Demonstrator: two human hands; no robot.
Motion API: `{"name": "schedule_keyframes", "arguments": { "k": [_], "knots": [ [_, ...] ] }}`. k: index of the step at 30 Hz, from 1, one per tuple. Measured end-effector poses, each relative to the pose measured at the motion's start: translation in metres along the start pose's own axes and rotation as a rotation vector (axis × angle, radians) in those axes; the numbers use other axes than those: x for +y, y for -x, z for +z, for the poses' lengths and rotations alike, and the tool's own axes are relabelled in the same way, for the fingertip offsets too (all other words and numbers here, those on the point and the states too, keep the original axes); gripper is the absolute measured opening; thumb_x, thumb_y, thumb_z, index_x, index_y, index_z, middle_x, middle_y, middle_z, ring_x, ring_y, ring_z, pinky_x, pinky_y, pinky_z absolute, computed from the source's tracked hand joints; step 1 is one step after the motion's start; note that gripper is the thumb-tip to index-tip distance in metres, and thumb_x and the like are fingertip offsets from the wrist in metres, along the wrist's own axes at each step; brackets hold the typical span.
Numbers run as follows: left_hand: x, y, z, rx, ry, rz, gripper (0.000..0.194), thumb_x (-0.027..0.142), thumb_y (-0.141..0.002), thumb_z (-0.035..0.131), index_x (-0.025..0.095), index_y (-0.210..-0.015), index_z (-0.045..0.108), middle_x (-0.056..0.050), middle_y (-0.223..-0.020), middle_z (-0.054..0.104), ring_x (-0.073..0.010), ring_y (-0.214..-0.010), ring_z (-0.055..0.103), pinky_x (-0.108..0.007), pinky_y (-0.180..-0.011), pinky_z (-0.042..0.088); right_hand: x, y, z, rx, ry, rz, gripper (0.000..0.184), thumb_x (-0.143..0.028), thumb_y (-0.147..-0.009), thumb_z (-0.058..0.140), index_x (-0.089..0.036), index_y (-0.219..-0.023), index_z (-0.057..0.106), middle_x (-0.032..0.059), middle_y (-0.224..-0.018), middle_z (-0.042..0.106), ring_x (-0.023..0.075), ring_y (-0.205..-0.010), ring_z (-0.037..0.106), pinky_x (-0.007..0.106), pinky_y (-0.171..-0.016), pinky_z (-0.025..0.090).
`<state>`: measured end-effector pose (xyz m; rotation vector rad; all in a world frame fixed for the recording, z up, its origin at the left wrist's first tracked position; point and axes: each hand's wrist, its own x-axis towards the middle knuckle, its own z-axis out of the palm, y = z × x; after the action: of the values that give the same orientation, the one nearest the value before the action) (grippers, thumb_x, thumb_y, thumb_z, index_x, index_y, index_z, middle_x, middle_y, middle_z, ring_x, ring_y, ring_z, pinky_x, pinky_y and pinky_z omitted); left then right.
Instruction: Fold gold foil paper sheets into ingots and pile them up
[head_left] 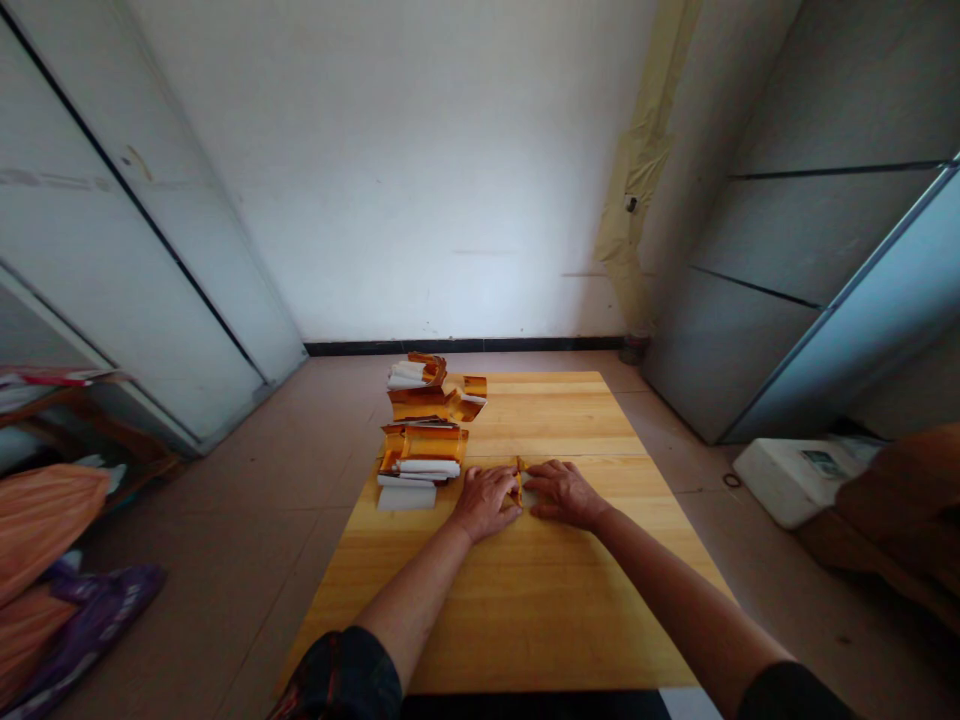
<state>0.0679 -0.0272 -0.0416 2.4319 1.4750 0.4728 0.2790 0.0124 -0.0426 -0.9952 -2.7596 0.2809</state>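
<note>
A small piece of gold foil paper (518, 482) lies on the wooden table (525, 620) between my two hands, partly raised and partly covered by fingers. My left hand (487, 500) is curled at the paper's left side, its thumb and fingers closed on the edge. From the right, my right hand (566, 493) lies low over the tabletop with fingers stretched towards the paper, the fingertips touching a pale part of it. Left of my left hand sits a pile of gold paper (427, 442) with rolled white-backed sheets (427, 468) along its front.
Behind that pile are more curled gold sheets (420, 403) and a further bundle (426, 370) at the table's far left corner. A white box (787, 480) stands on the floor at right. Orange and purple bags (90, 610) lie at left. A wall (450, 200) rises beyond.
</note>
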Motion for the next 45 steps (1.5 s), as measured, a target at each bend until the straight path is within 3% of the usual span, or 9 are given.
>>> {"name": "schedule_keyframes", "arguments": {
  "k": [6,12,21,26,30,37,45],
  "knots": [
    [-0.003,-0.001,0.006,0.029,0.015,-0.023,0.026,0.038,-0.073,0.064,0.024,-0.094,0.056,-0.004,-0.131,0.054,-0.0234,-0.119,0.048,-0.044,-0.097,0.028,0.004,0.000,0.010,0.087,0.015,0.009,0.026,-0.041,-0.088,0.052,-0.032,-0.108,0.065,0.0041,-0.121,0.059,0.0218,-0.103,0.050,0.037,-0.086,0.033],
    [0.000,-0.002,0.014,0.100,-0.032,-0.004,0.020,0.031,-0.076,0.060,0.023,-0.093,0.054,-0.004,-0.127,0.056,-0.0212,-0.116,0.049,-0.042,-0.096,0.028,0.001,-0.004,0.012,0.134,-0.006,0.037,0.028,-0.045,-0.090,0.047,-0.033,-0.101,0.069,0.0041,-0.116,0.062,0.0208,-0.100,0.052,0.037,-0.086,0.034],
    [0.002,-0.002,0.013,0.112,-0.047,0.014,0.014,0.026,-0.080,0.054,0.022,-0.093,0.054,-0.005,-0.126,0.057,-0.0202,-0.117,0.049,-0.041,-0.094,0.030,0.008,0.005,0.013,0.081,-0.068,-0.010,0.038,-0.044,-0.082,0.056,-0.030,-0.116,0.062,0.0066,-0.128,0.055,0.0251,-0.111,0.048,0.043,-0.093,0.033],
    [0.001,-0.001,0.014,0.111,-0.046,0.015,0.016,0.027,-0.079,0.056,0.023,-0.094,0.055,-0.005,-0.127,0.057,-0.0207,-0.117,0.049,-0.041,-0.096,0.030,0.007,0.001,0.021,0.181,-0.060,0.036,0.023,-0.038,-0.088,0.052,-0.032,-0.102,0.069,0.0045,-0.120,0.061,0.0223,-0.105,0.051,0.041,-0.091,0.034],
    [0.000,0.000,0.012,0.099,-0.037,0.022,0.014,0.027,-0.078,0.057,0.023,-0.092,0.057,-0.004,-0.128,0.056,-0.0210,-0.118,0.049,-0.041,-0.096,0.031,0.003,-0.005,0.024,0.239,-0.062,0.097,0.023,-0.041,-0.088,0.051,-0.032,-0.093,0.072,0.0041,-0.114,0.064,0.0216,-0.101,0.053,0.040,-0.088,0.034],
    [-0.005,-0.004,0.009,0.048,0.027,-0.018,0.013,0.019,-0.082,0.051,0.025,-0.089,0.060,0.000,-0.128,0.057,-0.0183,-0.116,0.051,-0.039,-0.096,0.033,-0.007,-0.010,0.021,0.226,-0.065,0.167,0.017,-0.035,-0.088,0.054,-0.030,-0.088,0.070,0.0018,-0.110,0.065,0.0200,-0.100,0.052,0.037,-0.087,0.031],
    [-0.005,-0.007,0.012,0.075,0.088,-0.068,0.009,0.018,-0.080,0.056,0.024,-0.082,0.063,0.000,-0.124,0.060,-0.0189,-0.114,0.053,-0.036,-0.094,0.035,-0.015,-0.018,0.019,0.190,-0.039,0.219,0.016,-0.028,-0.089,0.050,-0.023,-0.088,0.065,0.0041,-0.105,0.065,0.0189,-0.097,0.052,0.035,-0.084,0.031]
  ]
}}
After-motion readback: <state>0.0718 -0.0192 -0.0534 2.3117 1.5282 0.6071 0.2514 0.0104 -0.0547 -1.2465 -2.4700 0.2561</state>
